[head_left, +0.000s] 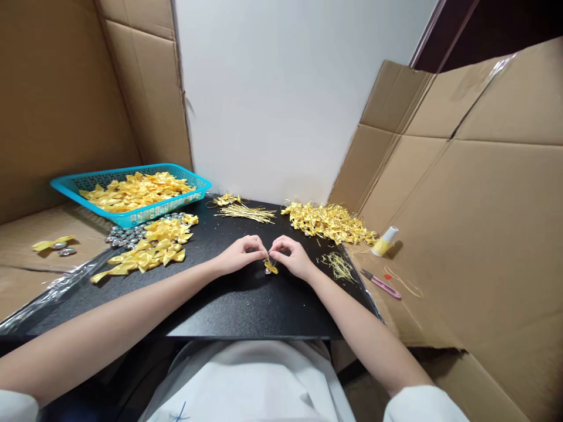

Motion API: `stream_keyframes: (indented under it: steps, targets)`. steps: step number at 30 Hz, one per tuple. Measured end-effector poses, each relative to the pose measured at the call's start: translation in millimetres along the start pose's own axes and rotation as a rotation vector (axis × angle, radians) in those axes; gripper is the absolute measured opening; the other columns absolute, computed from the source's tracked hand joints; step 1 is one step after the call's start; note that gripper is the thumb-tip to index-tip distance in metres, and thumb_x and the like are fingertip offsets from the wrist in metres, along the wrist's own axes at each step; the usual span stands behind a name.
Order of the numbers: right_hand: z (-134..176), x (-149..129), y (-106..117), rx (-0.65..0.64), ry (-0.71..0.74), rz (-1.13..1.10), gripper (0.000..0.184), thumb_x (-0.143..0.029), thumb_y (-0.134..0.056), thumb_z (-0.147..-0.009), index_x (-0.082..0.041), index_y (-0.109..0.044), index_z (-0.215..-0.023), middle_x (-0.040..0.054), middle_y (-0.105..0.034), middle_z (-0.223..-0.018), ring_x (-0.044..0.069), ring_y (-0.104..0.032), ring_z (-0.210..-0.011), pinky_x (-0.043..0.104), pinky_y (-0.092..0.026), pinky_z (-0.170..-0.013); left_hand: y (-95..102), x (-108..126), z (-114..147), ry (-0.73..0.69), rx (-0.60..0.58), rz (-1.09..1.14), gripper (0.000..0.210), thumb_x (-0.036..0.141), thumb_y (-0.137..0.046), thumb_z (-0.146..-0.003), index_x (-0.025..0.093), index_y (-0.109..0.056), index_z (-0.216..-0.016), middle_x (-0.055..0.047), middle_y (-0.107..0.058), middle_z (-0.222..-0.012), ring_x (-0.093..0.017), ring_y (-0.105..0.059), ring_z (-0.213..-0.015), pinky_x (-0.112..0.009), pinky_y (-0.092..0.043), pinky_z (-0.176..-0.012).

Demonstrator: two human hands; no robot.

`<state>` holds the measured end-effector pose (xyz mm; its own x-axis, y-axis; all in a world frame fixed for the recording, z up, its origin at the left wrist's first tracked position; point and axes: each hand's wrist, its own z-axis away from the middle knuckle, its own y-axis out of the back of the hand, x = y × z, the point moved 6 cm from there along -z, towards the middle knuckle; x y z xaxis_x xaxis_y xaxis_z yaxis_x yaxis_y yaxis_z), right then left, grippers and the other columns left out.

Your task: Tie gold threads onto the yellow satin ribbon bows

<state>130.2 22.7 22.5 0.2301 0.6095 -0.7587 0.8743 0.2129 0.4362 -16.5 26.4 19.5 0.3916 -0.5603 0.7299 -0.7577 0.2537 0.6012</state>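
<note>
White cloth (259, 381) nearest, over the lap; past it, black tabletop (211, 310). Left hand (246, 254) and right hand (291, 256) meet just ahead, fingertips almost together, each closed in a narrow thumb-and-finger pinch. Held there, as far as can be made out, a thin cord (269, 255); one yellow bow (271, 267) with a silver bell at its side hangs just below the fingertips. Cannot tell whether it touches the surface.

Left of the hands: loose bows (152, 252), bells (127, 237) behind them, blue basket (132, 221) of more bows farther off. Beyond the hands: gold ties (246, 213), laid in a bunch. Ahead and right: heap (332, 221) of small bows, loops showing. Right: clippings (341, 266), then snips (382, 285) and spool (385, 241) on cardboard.

Step in hand, judged: fastening cord to bow, twist or knot unclear. Next move probably calls for steady pinches, cord drawn snug, bow kept from turning.
</note>
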Motion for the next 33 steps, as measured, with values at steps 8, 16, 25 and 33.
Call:
stream_keyframes:
  steps: [8, 16, 25, 33]
  targets:
    - [-1, 1, 1, 0.011, 0.019, 0.016, 0.012, -0.029, -0.065, -0.078, -0.019, -0.063, -0.073, 0.002, -0.059, -0.085, 0.015, -0.056, -0.084, 0.031, -0.044, -0.079, -1.0, 4, -2, -0.021, 0.024, -0.027, 0.033, 0.05, -0.061, -0.078, 0.02, -0.074, -0.076, -0.002, -0.06, -0.076, -0.017, -0.054, -0.078, -0.03, -0.039, -0.075]
    - [-3, 5, 10, 0.074, -0.011, 0.04, 0.011, -0.027, -0.064, -0.077, -0.019, -0.062, -0.071, 0.0013, -0.059, -0.082, 0.015, -0.056, -0.081, 0.03, -0.043, -0.077, -5.7, -4, -6, -0.009, 0.006, -0.056, 0.032, 0.048, -0.061, -0.08, 0.02, -0.074, -0.075, -0.002, -0.06, -0.075, -0.017, -0.056, -0.078, -0.03, -0.04, -0.076]
    - [-5, 15, 19, 0.143, -0.064, 0.043, 0.01, -0.025, -0.063, -0.076, -0.018, -0.061, -0.068, 0.0003, -0.057, -0.079, 0.014, -0.054, -0.076, 0.028, -0.042, -0.074, 2.5, 5, -8, -0.008, 0.087, -0.12, 0.031, 0.04, -0.058, -0.079, 0.02, -0.071, -0.098, -0.004, -0.067, -0.092, -0.019, -0.059, -0.086, -0.03, -0.045, -0.074]
    - [-5, 15, 19, 0.153, -0.062, 0.026, 0.009, -0.023, -0.063, -0.074, -0.018, -0.061, -0.066, 0.0003, -0.058, -0.078, 0.014, -0.054, -0.076, 0.028, -0.041, -0.073, -3.8, 18, -7, -0.132, 0.01, -0.189, 0.023, 0.03, -0.055, -0.082, 0.021, -0.068, -0.099, -0.002, -0.073, -0.098, -0.018, -0.059, -0.089, -0.03, -0.044, -0.079]
